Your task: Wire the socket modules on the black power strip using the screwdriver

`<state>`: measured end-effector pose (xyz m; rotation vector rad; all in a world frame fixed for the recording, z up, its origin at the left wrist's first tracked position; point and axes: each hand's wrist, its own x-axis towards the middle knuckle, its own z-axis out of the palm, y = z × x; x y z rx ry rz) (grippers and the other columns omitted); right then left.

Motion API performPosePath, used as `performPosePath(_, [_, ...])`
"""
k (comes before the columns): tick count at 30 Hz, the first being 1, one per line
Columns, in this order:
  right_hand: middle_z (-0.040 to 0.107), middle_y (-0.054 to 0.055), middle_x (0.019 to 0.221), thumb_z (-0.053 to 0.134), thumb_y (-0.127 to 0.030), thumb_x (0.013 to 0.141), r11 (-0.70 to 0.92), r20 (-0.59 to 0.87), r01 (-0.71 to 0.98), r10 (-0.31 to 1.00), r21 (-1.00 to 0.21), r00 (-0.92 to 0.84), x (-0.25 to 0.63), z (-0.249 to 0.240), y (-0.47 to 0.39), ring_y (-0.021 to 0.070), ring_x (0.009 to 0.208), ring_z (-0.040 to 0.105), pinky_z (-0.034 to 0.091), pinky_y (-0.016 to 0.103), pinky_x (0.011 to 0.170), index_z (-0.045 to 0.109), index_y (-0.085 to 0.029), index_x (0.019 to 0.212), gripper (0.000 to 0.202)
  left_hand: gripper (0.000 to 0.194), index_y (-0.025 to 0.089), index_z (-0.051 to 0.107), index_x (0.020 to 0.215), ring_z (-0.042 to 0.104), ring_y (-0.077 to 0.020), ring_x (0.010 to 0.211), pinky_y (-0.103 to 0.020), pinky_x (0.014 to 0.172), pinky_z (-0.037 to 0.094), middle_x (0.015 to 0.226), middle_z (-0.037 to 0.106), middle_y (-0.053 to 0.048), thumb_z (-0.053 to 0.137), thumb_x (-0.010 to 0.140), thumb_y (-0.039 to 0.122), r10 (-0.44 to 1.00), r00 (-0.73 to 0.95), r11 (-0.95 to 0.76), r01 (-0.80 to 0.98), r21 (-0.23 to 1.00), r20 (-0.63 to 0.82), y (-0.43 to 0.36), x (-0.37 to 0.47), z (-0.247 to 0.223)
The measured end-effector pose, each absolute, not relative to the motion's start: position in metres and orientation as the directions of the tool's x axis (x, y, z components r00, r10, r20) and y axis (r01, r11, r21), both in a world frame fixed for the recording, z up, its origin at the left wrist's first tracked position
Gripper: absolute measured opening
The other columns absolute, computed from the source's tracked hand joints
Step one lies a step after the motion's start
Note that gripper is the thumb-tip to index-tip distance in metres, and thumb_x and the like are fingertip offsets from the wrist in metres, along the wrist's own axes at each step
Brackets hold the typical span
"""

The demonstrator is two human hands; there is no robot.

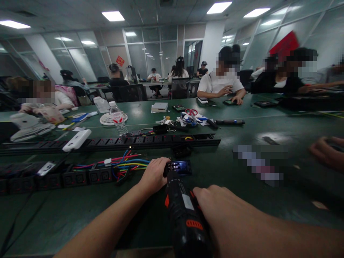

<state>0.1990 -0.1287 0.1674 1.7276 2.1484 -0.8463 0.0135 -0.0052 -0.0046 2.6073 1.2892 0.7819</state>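
My right hand (215,204) is wrapped round a black and orange cordless drill (185,211), its grip mostly hidden. The drill's nose points away from me at a small black module with a lit bluish face (181,167). Closed on the left end of that module is my left hand (156,173), its fingertips partly hidden. Whether the drill bit touches the module I cannot tell. Blue, yellow, red and green wires (134,163) run up to my left hand from a row of black socket blocks (76,178).
Behind lies a long black power strip (120,141) with a white device (77,140) across it. A water bottle (117,118), red-handled scissors (191,112) and a pen-like tool (229,122) stand or lie farther back. Another person's hand (329,152) is at right; several people sit beyond.
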Motion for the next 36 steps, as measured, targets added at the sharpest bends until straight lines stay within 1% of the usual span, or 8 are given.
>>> performPosePath(3, [0.061,0.004,0.086,0.069,-0.012,0.074,0.122,-0.54,0.959,0.805,-0.255,-0.246,0.198,0.165,-0.129,0.0201,0.079,0.062,0.044,0.024,0.062,0.068,-0.017,0.098,0.024,0.032,0.017,0.055,0.111,0.06,-0.0265,0.102,-0.039,0.088,0.045,0.111,0.066,-0.01,0.065,0.081,0.023,0.773,0.503,-0.626,0.705,0.333,0.387,-0.005,0.013,-0.004])
performPosePath(8, [0.061,0.004,0.082,0.07,-0.014,0.071,0.143,-0.527,0.947,0.802,-0.288,-0.282,0.198,0.161,-0.127,0.0201,0.075,0.062,0.041,0.022,0.057,0.067,-0.017,0.096,0.025,0.032,0.018,0.054,0.111,0.06,-0.0259,0.103,-0.038,0.088,0.045,0.112,0.066,-0.009,0.064,0.082,0.022,0.771,0.505,-0.629,0.701,0.337,0.389,-0.007,0.013,-0.002])
performPosePath(13, [0.061,0.005,0.081,0.068,-0.014,0.074,0.155,-0.522,0.943,0.8,-0.294,-0.294,0.2,0.159,-0.125,0.021,0.079,0.062,0.041,0.024,0.062,0.068,-0.017,0.093,0.02,0.031,0.018,0.054,0.112,0.06,-0.0261,0.102,-0.039,0.088,0.045,0.111,0.066,-0.01,0.063,0.083,0.023,0.775,0.503,-0.624,0.705,0.338,0.382,-0.007,0.013,-0.001])
performPosePath(18, [0.061,0.003,0.084,0.065,-0.012,0.074,0.138,-0.553,0.949,0.785,-0.284,-0.28,0.201,0.164,-0.124,0.0206,0.076,0.061,0.041,0.025,0.06,0.066,-0.018,0.095,0.022,0.032,0.017,0.054,0.113,0.06,-0.0263,0.103,-0.04,0.089,0.045,0.112,0.065,-0.01,0.063,0.083,0.024,0.768,0.511,-0.633,0.699,0.332,0.387,-0.007,0.013,-0.002])
performPosePath(21, [0.062,0.004,0.087,0.065,-0.014,0.075,0.15,-0.552,0.946,0.781,-0.288,-0.292,0.205,0.162,-0.126,0.0195,0.078,0.061,0.043,0.024,0.063,0.065,-0.017,0.096,0.021,0.032,0.016,0.053,0.113,0.06,-0.0263,0.103,-0.04,0.088,0.045,0.111,0.065,-0.011,0.062,0.083,0.023,0.755,0.518,-0.646,0.691,0.324,0.402,-0.007,0.013,-0.004])
performPosePath(26, [0.062,0.005,0.089,0.07,-0.02,0.074,0.167,-0.486,0.916,0.805,-0.365,-0.341,0.215,0.149,-0.124,0.0185,0.079,0.061,0.046,0.022,0.069,0.065,-0.016,0.098,0.024,0.034,0.018,0.053,0.112,0.06,-0.027,0.103,-0.041,0.088,0.044,0.11,0.065,-0.01,0.063,0.08,0.019,0.754,0.503,-0.643,0.695,0.321,0.422,-0.006,0.012,-0.009])
performPosePath(33, [0.062,0.008,0.083,0.071,-0.028,0.076,0.142,-0.44,0.929,0.849,-0.342,-0.292,0.209,0.151,-0.117,0.021,0.086,0.063,0.048,0.021,0.074,0.065,-0.011,0.1,0.03,0.035,0.018,0.053,0.112,0.06,-0.028,0.101,-0.041,0.087,0.044,0.109,0.065,-0.01,0.066,0.08,0.025,0.751,0.503,-0.645,0.699,0.31,0.428,-0.005,0.013,-0.009])
performPosePath(36, [0.063,0.008,0.084,0.071,-0.029,0.076,0.136,-0.448,0.932,0.848,-0.335,-0.285,0.231,0.136,-0.12,0.0213,0.085,0.063,0.049,0.021,0.074,0.065,-0.011,0.102,0.032,0.038,0.018,0.053,0.113,0.06,-0.0278,0.101,-0.04,0.086,0.044,0.109,0.065,-0.01,0.069,0.079,0.028,0.749,0.509,-0.649,0.694,0.312,0.424,-0.005,0.013,-0.007])
